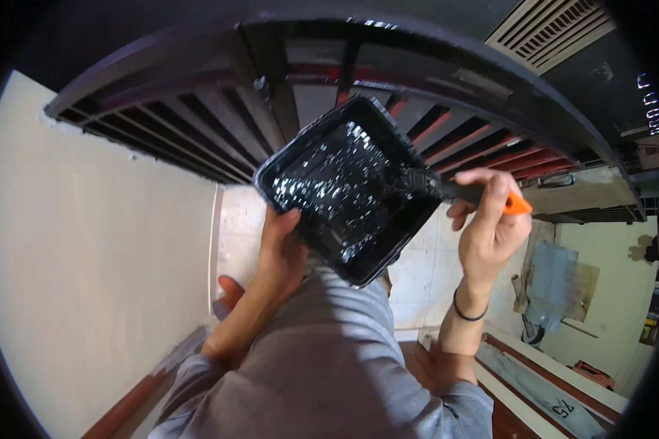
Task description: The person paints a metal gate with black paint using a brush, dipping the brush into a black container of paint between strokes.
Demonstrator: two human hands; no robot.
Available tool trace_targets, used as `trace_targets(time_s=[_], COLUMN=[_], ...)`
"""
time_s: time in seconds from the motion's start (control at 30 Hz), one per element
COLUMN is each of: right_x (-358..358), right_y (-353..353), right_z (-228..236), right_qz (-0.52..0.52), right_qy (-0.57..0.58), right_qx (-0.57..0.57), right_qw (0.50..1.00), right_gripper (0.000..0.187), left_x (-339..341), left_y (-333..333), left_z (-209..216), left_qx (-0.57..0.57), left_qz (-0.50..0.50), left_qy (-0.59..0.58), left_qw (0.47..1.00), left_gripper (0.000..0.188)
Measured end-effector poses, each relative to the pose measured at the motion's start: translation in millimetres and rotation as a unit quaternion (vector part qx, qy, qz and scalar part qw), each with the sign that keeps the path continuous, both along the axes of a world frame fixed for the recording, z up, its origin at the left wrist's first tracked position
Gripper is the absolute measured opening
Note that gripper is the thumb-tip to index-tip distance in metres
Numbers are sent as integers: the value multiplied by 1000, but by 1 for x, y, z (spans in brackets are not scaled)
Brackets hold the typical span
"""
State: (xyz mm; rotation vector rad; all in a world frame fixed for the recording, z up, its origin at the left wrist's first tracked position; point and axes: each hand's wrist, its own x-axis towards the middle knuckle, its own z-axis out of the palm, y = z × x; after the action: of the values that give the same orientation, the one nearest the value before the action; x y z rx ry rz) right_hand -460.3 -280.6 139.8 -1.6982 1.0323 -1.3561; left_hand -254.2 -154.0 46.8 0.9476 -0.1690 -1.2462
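My left hand (280,249) grips the near edge of a black paint tray (344,186) from below, thumb on its rim. The tray is tilted and holds glossy black paint. My right hand (490,219) is closed around a paintbrush (458,192) with a black shaft and an orange handle end. The brush's bristles rest at the tray's right rim, wet with black paint. Both hands are held up in front of a metal grille (220,117).
The grille's bars are black on the left and reddish-brown (490,150) on the right. A cream wall (102,241) stands at the left. Pale floor tiles (417,271) lie below. A white louvred vent (549,29) is at the top right, and boards and clutter (564,285) at the lower right.
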Motion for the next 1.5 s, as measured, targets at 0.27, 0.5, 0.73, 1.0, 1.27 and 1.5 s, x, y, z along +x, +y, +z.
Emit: trace_targets(time_s=[0.27,0.5,0.73,1.0,1.27,1.5], right_x=[10,8,-3,-19,-22,-48], right_y=[-1,3,27,49,81,94], right_z=[-7,-7,-10,-43,-88,-115], right_qz=[-27,-46,-32,-111,-130,-144], right_qy=[223,271,132,79,25,-21], right_qx=[-76,-68,-45,-69,12,26], right_qw=[971,959,990,988,991,989], right_gripper=[31,30,35,51,52,54], left_x=[5,9,12,10,10,7], left_y=[6,6,7,10,9,15], left_z=[-1,-7,-4,-8,-5,8], left_qx=[-17,-31,-59,-66,-69,6], left_qz=[-26,-17,-13,-13,-57,-62], left_qy=[46,76,68,84,85,77], left_qw=[998,996,996,994,992,995], left_gripper=[58,55,53,52,63,59])
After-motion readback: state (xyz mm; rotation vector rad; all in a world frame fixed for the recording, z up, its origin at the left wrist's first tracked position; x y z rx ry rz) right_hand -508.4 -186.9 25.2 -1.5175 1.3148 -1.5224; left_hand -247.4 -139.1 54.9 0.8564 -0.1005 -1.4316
